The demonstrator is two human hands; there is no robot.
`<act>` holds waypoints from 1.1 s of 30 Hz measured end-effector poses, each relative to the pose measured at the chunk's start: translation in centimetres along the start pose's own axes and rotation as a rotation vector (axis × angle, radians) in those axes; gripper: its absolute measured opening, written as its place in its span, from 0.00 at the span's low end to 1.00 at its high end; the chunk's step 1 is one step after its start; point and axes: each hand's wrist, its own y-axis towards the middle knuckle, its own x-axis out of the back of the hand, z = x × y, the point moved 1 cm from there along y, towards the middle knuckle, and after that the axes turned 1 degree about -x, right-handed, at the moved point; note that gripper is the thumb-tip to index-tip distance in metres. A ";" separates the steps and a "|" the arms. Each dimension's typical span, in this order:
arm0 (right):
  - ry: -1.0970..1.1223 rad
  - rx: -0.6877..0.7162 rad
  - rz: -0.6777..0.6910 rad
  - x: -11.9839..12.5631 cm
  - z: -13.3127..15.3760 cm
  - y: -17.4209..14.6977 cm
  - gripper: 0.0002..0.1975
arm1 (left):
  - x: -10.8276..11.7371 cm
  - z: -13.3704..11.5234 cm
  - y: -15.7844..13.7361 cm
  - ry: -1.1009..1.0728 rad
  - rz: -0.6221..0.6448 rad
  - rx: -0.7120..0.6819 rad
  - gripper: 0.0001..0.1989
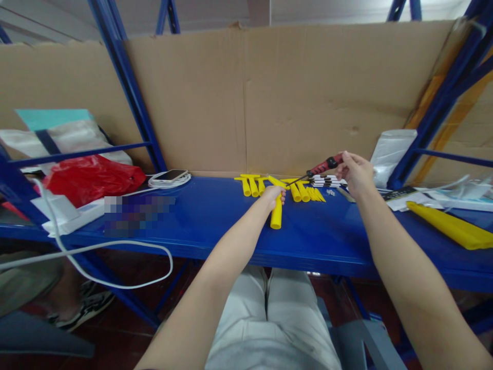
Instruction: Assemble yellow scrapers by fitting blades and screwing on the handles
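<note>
My left hand (274,196) is closed around a yellow T-shaped plastic part (276,218), whose round tube end points toward me. In my right hand (355,172) is a screwdriver (320,167) with a red and black handle, pinched at the handle's end. Its shaft slants down to the left, with the tip at the yellow part near my left fingers; whether it touches a screw I cannot tell. Several more yellow T-shaped parts (246,187) stand behind my left hand. To the right lie thin yellow pointed pieces (316,194) and small screws (330,192).
White sticks with dark bands (325,181) lie by the cardboard wall (308,103). A long yellow piece (450,226) lies at the right. At the left are a phone (172,176) on a coiled cable, a red bag (94,177) and a white cable hanging past the table edge (215,253).
</note>
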 end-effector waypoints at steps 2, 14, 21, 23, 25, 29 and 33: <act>0.033 -0.044 0.031 0.0 0.1 0.0 0.12 | 0.0 0.0 0.0 -0.005 -0.005 0.003 0.11; 0.050 -0.003 -0.043 0.1 -0.7 0.3 0.20 | -0.1 -0.1 -0.2 0.000 -0.018 -0.001 0.12; 0.063 -0.062 0.006 0.2 -0.6 0.3 0.18 | 0.0 -0.1 -0.1 -0.007 -0.027 -0.001 0.11; 0.083 -0.088 0.031 0.3 -0.6 0.3 0.17 | 0.0 -0.1 -0.1 -0.005 -0.024 -0.002 0.11; 0.098 -0.108 0.054 0.3 -0.6 0.4 0.17 | 0.1 -0.1 -0.1 -0.003 -0.022 -0.004 0.11; 0.086 -0.105 0.063 0.4 -0.8 0.4 0.17 | 0.1 -0.1 -0.1 -0.003 -0.023 -0.005 0.12; 0.079 -0.075 0.008 0.4 -1.1 0.5 0.19 | 0.0 -0.1 -0.1 -0.005 -0.025 0.000 0.11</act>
